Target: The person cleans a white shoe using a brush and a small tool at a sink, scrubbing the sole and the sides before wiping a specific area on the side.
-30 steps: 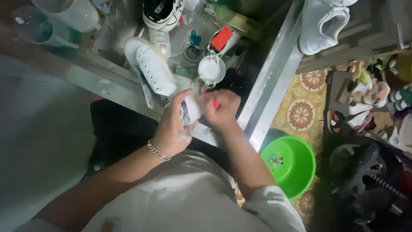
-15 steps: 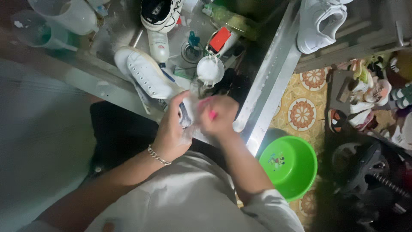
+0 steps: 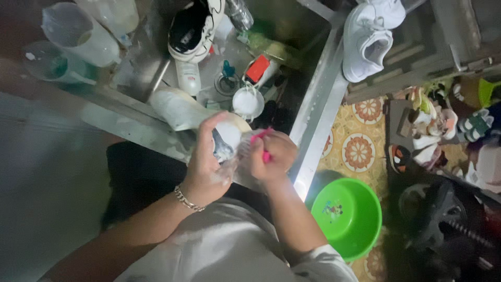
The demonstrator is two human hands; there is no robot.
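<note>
My left hand grips the heel end of a white sneaker that lies on its side across the front rim of a steel sink. My right hand is closed around a pink brush, its head pressed against the sneaker's heel. Both hands meet just above the sink's near edge. A chain bracelet sits on my left wrist.
In the sink lie a black-and-white sneaker, a white bottle, a small white cup and a red-capped item. Plastic jugs stand at left. A white sneaker rests at right. On the patterned floor stands a green basin.
The white sneaker has been turned from laces-up onto its side. My right hand with the pink brush has moved slightly along the heel. The view has shifted a little.
</note>
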